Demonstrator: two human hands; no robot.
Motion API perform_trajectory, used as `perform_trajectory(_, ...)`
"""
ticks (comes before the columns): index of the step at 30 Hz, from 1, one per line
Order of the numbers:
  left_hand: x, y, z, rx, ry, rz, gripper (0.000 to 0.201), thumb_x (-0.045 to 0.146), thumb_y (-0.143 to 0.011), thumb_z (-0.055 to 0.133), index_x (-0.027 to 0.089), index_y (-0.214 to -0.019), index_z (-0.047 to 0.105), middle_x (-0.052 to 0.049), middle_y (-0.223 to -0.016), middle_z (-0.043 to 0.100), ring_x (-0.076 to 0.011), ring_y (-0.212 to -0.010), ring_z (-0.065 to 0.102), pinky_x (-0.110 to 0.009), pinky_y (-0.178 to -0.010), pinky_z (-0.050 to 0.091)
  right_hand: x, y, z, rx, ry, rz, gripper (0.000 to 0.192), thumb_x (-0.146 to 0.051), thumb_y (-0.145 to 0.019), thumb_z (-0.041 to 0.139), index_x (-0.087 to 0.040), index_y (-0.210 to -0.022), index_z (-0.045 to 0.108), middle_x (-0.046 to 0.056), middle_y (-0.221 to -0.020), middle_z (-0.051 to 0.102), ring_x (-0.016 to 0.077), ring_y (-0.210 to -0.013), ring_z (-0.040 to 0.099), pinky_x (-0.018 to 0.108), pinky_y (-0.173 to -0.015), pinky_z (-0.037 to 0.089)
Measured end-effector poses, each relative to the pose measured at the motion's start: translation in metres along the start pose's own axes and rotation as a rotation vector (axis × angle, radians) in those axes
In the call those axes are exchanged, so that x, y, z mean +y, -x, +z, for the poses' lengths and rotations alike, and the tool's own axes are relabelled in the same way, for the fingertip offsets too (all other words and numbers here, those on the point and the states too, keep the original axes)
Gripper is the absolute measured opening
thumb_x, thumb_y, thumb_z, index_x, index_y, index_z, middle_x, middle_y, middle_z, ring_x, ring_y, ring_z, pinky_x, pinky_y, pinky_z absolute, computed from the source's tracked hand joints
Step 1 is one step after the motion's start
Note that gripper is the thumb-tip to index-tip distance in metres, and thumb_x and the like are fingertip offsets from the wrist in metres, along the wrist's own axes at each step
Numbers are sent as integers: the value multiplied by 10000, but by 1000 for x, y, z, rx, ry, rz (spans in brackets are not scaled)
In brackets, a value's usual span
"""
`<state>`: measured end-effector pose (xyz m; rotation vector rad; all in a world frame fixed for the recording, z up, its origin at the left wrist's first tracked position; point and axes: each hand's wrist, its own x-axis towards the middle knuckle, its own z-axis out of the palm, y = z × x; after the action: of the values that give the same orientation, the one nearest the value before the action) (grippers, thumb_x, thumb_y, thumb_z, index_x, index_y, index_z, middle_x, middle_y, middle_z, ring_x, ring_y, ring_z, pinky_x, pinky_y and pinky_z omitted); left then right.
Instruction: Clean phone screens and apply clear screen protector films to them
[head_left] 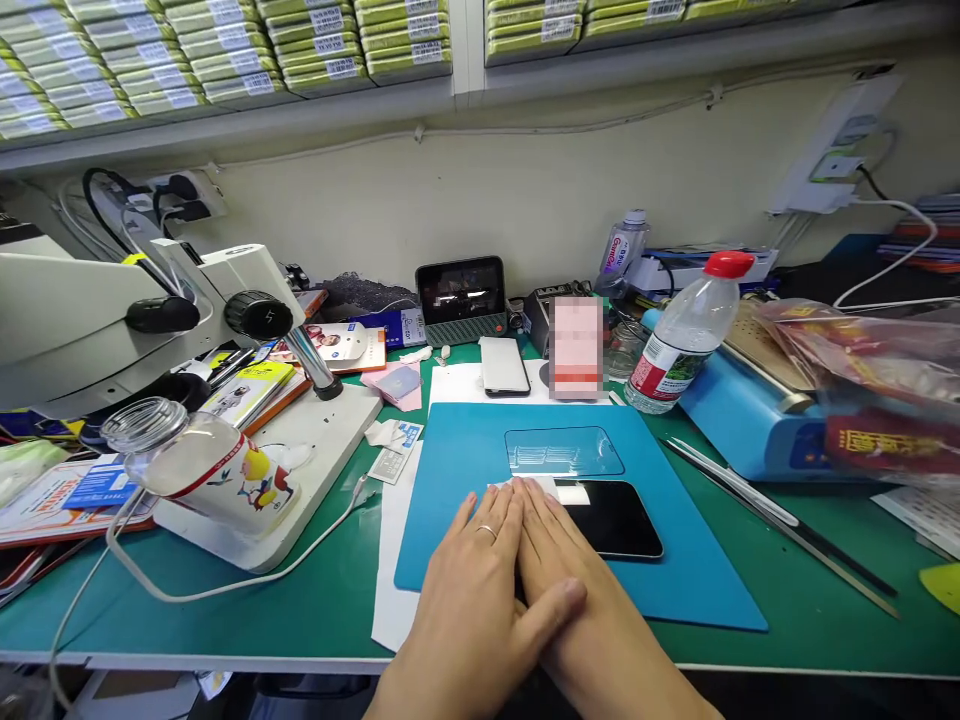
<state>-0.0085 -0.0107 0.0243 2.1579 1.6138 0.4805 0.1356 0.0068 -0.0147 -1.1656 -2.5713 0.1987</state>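
Observation:
My left hand [478, 575], with a ring on one finger, lies flat with its fingers stretched forward. Its thumb crosses over my right hand [559, 570], which is also flat beside it, fingers together. Both hands rest over the left end of a black-screened phone [622, 520] on a blue mat [442, 470]. At the fingertips shows the edge of something thin and white, perhaps a wipe; the hands hide most of it. A bright white patch sits on the screen; I cannot tell if it is a reflection. Just beyond the phone lies a clear, black-edged screen protector [564, 452].
Left stand a microscope [255, 290] and a plastic jar [225, 475], with a white cable [225, 590]. Torn packets [394, 455] lie left of the mat. Right are tweezers [780, 520], a red-capped bottle [686, 335] and a blue machine [739, 415]. Another phone [504, 365] lies behind.

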Motion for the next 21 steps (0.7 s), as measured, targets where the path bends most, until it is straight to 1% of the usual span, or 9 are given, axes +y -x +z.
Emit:
perform_trajectory(3, 4, 6, 2, 8, -28, -8, 804, 591, -956, 499, 76, -1555, 347, -145, -1584, 335, -317, -1484, 320, -529, -1236, 277, -3, 3, -6, -25, -33, -22, 761, -247, -997, 416, -141, -1619, -10, 160, -1659, 236, 270, -1516, 254, 471, -1188, 378)
perform_trajectory(6, 8, 12, 5, -7, -49, -8, 828, 607, -963, 478, 65, -1567, 313, -152, -1593, 311, -324, -1490, 299, -525, -1230, 289, -6, 6, -12, -58, -61, -28, 716, -233, -997, 399, -116, -1619, 64, 169, -1652, 247, 263, -1520, 244, 476, -1203, 347)
perform_trajectory(10, 10, 21, 14, -9, -102, 0, 845, 633, -970, 447, 42, -1561, 318, -178, -1590, 298, -355, -1485, 291, -554, -1214, 307, -8, 15, -16, -62, -100, -22, 716, -238, -980, 441, -128, -1618, 135, 159, -1649, 255, 261, -1514, 259, 463, -1204, 350)
perform_trajectory(15, 19, 26, 28, -2, -176, 25, 877, 670, -959, 423, 24, -1548, 343, -196, -1571, 324, -383, -1466, 320, -582, -1195, 331, -3, 30, -13, 2, -110, -34, 754, -212, -940, 504, -140, -1615, 176, 163, -1626, 304, 287, -1484, 337, 471, -1178, 398)
perform_trajectory(19, 39, 18, 37, -42, -194, 68, 903, 693, -943, 436, 26, -1546, 349, -189, -1573, 313, -406, -1469, 300, -610, -1193, 316, 11, 47, -12, 76, -56, -2, 796, -168, -900, 523, -122, -1614, 175, 184, -1605, 347, 296, -1444, 417, 465, -1147, 444)
perform_trajectory(21, 50, 10, 38, -72, -180, 92, 898, 687, -943, 448, 28, -1545, 351, -185, -1579, 305, -405, -1479, 279, -617, -1197, 302, 20, 57, -13, 119, -25, 9, 802, -165, -901, 518, -122, -1616, 158, 179, -1608, 350, 298, -1445, 419, 474, -1150, 441)
